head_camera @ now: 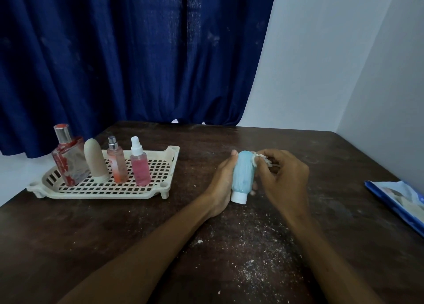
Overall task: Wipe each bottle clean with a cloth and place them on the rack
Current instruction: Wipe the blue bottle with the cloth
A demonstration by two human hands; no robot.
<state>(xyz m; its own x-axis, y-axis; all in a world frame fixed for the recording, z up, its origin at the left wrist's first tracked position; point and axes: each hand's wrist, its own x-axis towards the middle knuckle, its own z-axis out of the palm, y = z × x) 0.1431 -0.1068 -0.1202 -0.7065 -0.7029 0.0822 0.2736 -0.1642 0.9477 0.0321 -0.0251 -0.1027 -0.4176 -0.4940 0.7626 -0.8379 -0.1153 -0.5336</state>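
Light-blue plastic bottle (243, 175) gripped cap-down in left hand (221, 184), probably so right hand (284, 179) can rub it with pinched white cloth (258, 157).

rack (110, 194) rt end free; bottles (96, 161) left

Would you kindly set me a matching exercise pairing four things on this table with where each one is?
Things: 1 light blue bottle; 2 white-capped spray bottle; 3 white cloth; 4 blue packet.
Places: A at the right edge of the table; B held in the left hand; C pinched in the right hand; D standing on the rack.
Pairs: 1-B, 2-D, 3-C, 4-A.
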